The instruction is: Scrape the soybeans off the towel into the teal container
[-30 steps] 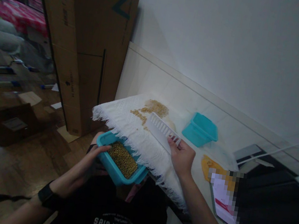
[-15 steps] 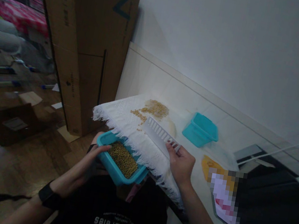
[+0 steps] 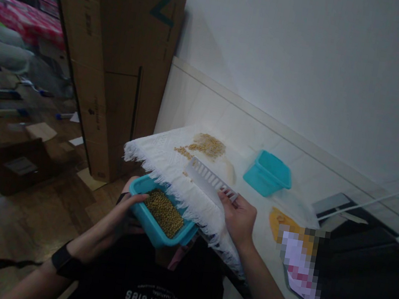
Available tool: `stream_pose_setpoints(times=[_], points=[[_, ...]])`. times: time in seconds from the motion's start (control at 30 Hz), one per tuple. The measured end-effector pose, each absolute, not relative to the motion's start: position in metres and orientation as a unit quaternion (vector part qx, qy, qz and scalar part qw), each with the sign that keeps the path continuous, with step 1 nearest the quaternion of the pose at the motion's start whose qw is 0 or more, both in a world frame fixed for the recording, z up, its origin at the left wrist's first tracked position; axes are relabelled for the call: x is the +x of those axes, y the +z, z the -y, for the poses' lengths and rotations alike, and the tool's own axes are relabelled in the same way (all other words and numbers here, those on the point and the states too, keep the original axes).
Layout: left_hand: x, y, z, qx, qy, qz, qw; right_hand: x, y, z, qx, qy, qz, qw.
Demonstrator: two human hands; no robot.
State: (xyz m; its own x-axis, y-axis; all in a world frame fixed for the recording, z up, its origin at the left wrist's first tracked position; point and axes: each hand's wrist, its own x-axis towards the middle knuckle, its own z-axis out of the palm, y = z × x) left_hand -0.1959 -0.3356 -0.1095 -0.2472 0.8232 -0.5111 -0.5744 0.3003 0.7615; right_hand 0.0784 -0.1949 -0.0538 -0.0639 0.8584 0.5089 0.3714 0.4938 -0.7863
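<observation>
My left hand (image 3: 129,205) grips the left end of a turquoise plastic container (image 3: 154,236), thumb over its rim. Many small greenish-yellow beans (image 3: 164,213) lie in it, and it sits just under the fringed edge of the white cloth (image 3: 153,149). In my right hand (image 3: 239,221) is a pale slotted plastic strip (image 3: 206,178), held by its right end and laid slanting against the cloth. Beyond the strip's far end, loose tan beans (image 3: 208,145) spread over the cloth in a patch with a thin trail.
A second turquoise container (image 3: 268,173) stands near the wall. Right of it lie a yellow packet (image 3: 279,221), a partly pixelated pale packet and a dark object with a white cable. A tall cardboard box (image 3: 134,57) rises at the left, with cardboard scraps on the wooden floor.
My right hand has drawn the slotted strip slightly left and toward me, nearer the cloth's fringed edge. The left hand and its container have stayed put.
</observation>
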Motion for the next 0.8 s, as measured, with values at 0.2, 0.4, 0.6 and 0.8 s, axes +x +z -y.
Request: stream_pose_setpoints(times=[0.2, 0.4, 0.6, 0.8], points=[[-0.197, -0.113, 0.333, 0.112, 0.579, -0.539, 0.601, 0.072, -0.054, 0.193, -0.424, 0.256, 0.701, 0.513], [-0.2, -0.111, 0.335, 0.118, 0.583, -0.531, 0.604, 0.07, -0.058, 0.196, -0.385, 0.256, 0.721, 0.517], [-0.201, -0.109, 0.337, 0.116, 0.584, -0.54, 0.595, 0.078, -0.055, 0.209, -0.359, 0.254, 0.744, 0.504], [-0.2, -0.109, 0.338, 0.126, 0.59, -0.524, 0.602, 0.086, -0.048, 0.218, -0.359, 0.291, 0.752, 0.469]])
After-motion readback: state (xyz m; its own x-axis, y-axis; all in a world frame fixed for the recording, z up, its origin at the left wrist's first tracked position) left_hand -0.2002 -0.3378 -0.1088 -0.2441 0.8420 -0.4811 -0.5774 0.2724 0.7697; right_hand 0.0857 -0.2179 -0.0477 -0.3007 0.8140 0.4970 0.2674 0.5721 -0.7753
